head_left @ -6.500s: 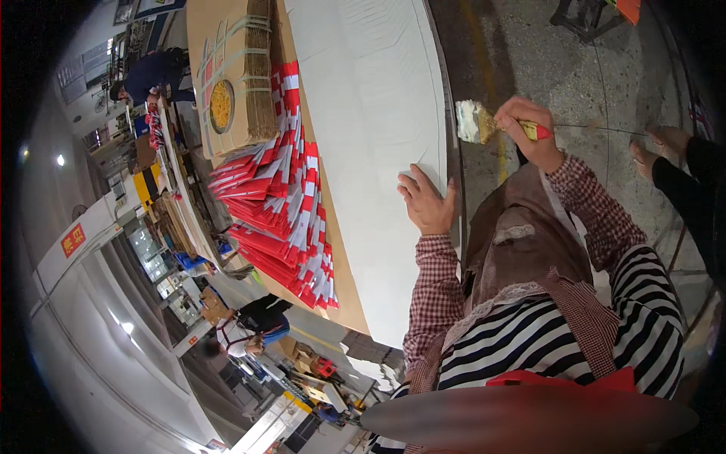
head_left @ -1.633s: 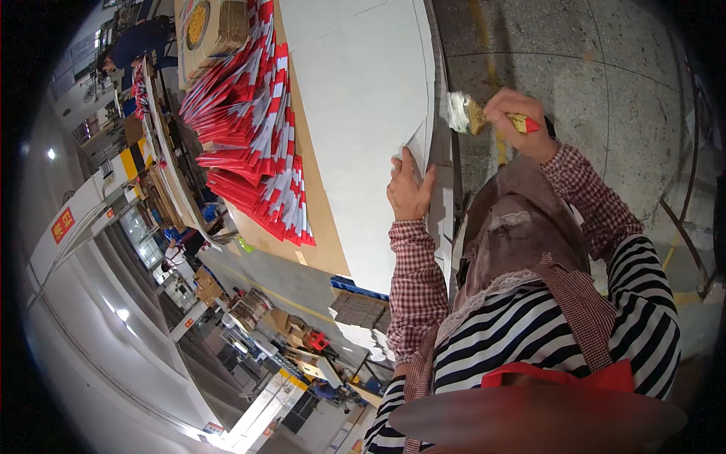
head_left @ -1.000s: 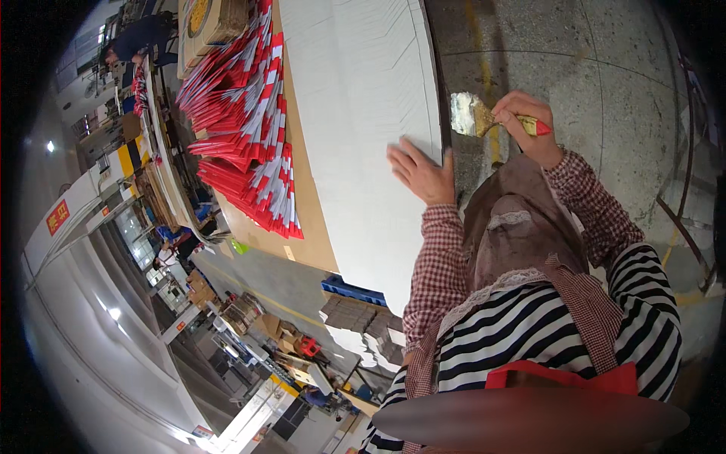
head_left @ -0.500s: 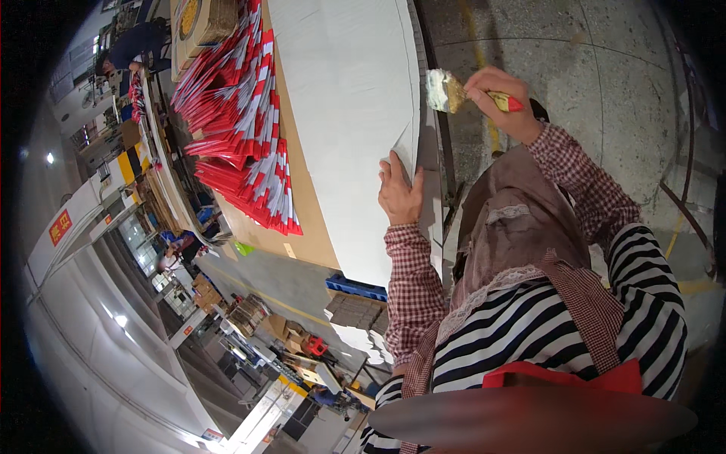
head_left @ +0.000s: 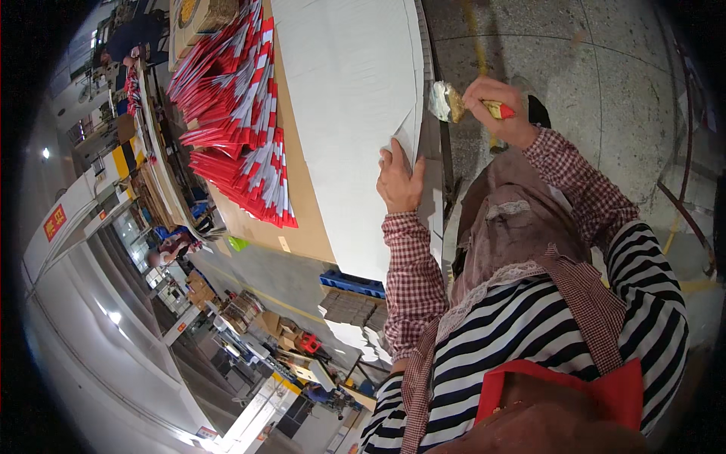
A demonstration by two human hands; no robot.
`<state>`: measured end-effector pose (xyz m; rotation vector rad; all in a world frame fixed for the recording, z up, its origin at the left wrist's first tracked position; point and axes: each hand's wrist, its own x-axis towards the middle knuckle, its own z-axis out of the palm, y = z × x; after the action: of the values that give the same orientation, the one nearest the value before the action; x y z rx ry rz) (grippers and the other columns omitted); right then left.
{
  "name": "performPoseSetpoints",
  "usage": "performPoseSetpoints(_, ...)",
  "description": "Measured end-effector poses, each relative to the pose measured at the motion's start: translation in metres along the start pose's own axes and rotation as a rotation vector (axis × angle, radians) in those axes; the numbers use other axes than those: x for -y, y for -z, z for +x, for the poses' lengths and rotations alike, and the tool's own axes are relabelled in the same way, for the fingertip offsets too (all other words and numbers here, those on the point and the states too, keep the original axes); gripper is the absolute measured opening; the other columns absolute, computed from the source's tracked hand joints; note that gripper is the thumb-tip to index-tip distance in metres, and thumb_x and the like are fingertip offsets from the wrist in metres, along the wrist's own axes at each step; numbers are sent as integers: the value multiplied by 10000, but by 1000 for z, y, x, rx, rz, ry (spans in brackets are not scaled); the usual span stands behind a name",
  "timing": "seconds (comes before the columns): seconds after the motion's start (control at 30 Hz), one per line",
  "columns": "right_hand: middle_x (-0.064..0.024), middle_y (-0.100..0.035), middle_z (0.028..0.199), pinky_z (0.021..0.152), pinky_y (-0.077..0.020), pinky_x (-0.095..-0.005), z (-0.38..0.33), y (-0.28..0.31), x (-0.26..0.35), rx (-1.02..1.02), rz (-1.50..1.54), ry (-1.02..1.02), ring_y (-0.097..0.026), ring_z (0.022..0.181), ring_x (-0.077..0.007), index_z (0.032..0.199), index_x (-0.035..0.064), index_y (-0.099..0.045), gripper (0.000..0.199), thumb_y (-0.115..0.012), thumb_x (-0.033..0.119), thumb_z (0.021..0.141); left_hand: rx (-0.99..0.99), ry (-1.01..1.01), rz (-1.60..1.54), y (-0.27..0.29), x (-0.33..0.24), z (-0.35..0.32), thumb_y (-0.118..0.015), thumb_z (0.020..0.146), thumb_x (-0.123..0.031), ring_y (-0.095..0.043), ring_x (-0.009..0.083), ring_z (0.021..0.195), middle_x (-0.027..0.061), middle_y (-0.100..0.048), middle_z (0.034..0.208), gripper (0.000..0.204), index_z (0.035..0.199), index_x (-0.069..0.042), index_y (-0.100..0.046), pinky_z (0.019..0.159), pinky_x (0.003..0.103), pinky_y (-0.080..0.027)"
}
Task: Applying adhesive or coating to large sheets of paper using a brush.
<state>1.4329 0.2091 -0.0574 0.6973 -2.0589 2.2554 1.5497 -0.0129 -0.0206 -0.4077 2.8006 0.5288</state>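
My left hand (head_left: 399, 178) grips the near corner of the top white sheet (head_left: 406, 136), lifting it off a tall stack of white sheets (head_left: 344, 106) on the table. My right hand (head_left: 499, 110) is shut on a glue brush with a red and yellow handle (head_left: 501, 110). Its wet bristles (head_left: 445, 103) hover just right of the stack's edge, close to the lifted corner.
A fanned spread of red and white printed sheets (head_left: 242, 129) lies on the brown tabletop (head_left: 302, 219) left of the white stack. Cardboard boxes (head_left: 200, 13) stand at the far end. Speckled floor (head_left: 590, 68) lies to the right. Other people work along a bench (head_left: 162, 250) at left.
My left hand went flat on the stack, then curled onto the sheet's corner and raised it. The brush has stayed beside the stack's edge, shifting only slightly.
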Motion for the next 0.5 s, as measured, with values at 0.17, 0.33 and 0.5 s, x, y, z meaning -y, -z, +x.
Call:
performPoseSetpoints(0.17, -86, -589, 788, 601, -449, -296, -20, 3, 18, 46, -5, -66, -556, 684, -162, 806, -26, -604, 65, -598, 24, 847, -61, 86, 195, -18, -15, -6, -621, 816, -382, -438, 489, 1163, 347, -388, 1309, 748, 1383, 1, -320, 864, 475, -457)
performPoseSetpoints(0.33, -91, -603, 783, 605, -458, -294, -33, 15, 41, -54, -66, -59, -571, 687, -169, 797, -36, -605, 73, -605, 25, 839, -341, 154, 278, -67, -23, -22, -658, 779, -473, -242, 480, 1315, 324, -230, 1429, 900, 1429, -20, -231, 1040, 550, -269)
performPoseSetpoints(0.5, -88, -610, 812, 628, -469, -285, -50, 17, 41, -15, -103, -77, -583, 723, -165, 831, -33, -604, 54, -604, 20, 844, -253, 303, 385, -72, -9, -66, -634, 743, -603, -157, 519, 1331, 333, -145, 1454, 1036, 1448, -8, -162, 1043, 593, -214)
